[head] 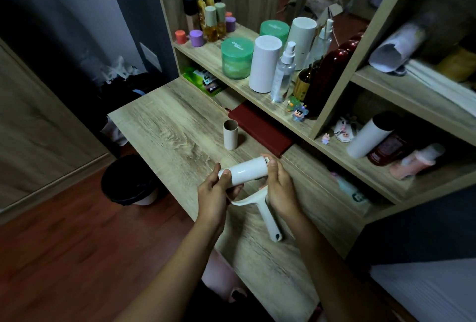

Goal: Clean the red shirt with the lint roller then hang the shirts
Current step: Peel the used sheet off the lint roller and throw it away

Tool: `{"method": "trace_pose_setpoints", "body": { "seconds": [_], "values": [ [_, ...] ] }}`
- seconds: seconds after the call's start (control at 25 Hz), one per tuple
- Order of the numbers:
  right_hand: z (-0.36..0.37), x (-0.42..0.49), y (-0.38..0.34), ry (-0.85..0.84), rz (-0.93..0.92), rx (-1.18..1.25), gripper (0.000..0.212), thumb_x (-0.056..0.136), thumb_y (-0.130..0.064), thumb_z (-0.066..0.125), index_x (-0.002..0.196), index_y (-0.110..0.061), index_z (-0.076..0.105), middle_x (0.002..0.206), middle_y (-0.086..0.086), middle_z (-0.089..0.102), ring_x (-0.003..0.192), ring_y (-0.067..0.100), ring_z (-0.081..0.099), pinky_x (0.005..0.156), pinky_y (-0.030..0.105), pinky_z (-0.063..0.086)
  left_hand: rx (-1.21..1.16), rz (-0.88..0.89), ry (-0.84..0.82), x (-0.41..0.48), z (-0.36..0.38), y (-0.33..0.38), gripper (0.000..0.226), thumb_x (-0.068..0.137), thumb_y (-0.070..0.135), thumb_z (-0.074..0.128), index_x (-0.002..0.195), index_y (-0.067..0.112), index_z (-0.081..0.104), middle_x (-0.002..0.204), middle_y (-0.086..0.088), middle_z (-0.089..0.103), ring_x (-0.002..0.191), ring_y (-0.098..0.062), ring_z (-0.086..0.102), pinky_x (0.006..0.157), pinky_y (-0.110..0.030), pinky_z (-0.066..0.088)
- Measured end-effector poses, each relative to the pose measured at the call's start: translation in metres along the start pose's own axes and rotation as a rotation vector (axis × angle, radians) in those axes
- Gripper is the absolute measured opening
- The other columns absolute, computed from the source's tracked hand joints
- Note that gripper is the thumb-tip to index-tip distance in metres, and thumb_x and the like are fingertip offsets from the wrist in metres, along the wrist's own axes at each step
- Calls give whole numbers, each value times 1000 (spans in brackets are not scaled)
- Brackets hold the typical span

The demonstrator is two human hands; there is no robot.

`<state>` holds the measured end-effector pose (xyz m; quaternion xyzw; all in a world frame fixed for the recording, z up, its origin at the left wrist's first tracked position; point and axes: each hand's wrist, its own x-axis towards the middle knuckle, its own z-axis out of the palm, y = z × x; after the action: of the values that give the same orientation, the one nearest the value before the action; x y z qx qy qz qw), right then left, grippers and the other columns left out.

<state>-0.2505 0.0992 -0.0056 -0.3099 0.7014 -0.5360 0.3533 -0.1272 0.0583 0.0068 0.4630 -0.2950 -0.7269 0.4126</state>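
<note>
Roller [247, 173]: white, held just above the counter [167, 120]; roll lies crosswise, handle points toward the person.
Left hand [213, 193]: fingers curled round the roll's left end, thumb on top.
Right hand [279, 187]: fingers pinching the roll's right end.
Tube [230, 135]: cardboard, upright on the counter, just beside a red book [260, 128].
Bin [128, 180]: black, on the floor [64, 244], left of the counter.

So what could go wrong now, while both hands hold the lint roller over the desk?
The white roll, gripped by the left hand, may not sit fully on the lint roller held by the right hand; it could slip off. The empty cardboard tube stands close by, so a moving hand might knock it over.
</note>
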Motion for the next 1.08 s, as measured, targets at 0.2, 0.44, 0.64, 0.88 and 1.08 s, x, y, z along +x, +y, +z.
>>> {"method": "trace_pose_setpoints", "body": {
  "seconds": [0.2, 0.44, 0.64, 0.88, 1.08],
  "values": [
    [-8, 7, 3, -49, -7, -31, 38, 101, -26, 28, 127, -14, 52, 109, 5, 62, 84, 8, 61, 56, 10, 49, -14, -54, 57, 2, 2, -5, 49, 91, 7, 55, 138, 5, 39, 133, -11, 47, 98, -29, 63, 65, -23, 58],
    [-14, 11, 3, -80, -4, -73, 37, 101, -26, 29, 126, -13, 53, 105, 2, 62, 93, 15, 60, 68, 11, 49, -10, -63, 76, 1, 3, -11, 48, 91, 7, 55, 137, 3, 42, 134, -7, 45, 85, -24, 65, 68, -27, 58],
    [-18, 10, 9, -102, -4, -114, 35, 101, -28, 31, 124, -18, 56, 105, -2, 64, 91, 9, 62, 76, 11, 50, -4, -98, 100, 3, 0, -11, 46, 90, 6, 55, 135, 5, 45, 131, -13, 51, 79, -24, 64, 61, -24, 57],
    [-18, 4, 11, -109, -26, -116, 37, 101, -25, 30, 131, -18, 50, 111, 3, 62, 77, 4, 61, 61, 7, 48, -9, -152, 88, 4, -2, -12, 47, 90, 6, 55, 135, 4, 44, 128, -11, 53, 82, -23, 64, 73, -31, 56],
    [-23, 3, 6, -144, -41, -181, 44, 102, -29, 24, 145, -29, 26, 116, 0, 57, 78, 7, 61, 56, 1, 42, -53, -218, 88, 8, -2, -16, 46, 90, 9, 56, 135, 6, 46, 108, -4, 65, 69, -23, 68, 69, -31, 56]
  ]
}}
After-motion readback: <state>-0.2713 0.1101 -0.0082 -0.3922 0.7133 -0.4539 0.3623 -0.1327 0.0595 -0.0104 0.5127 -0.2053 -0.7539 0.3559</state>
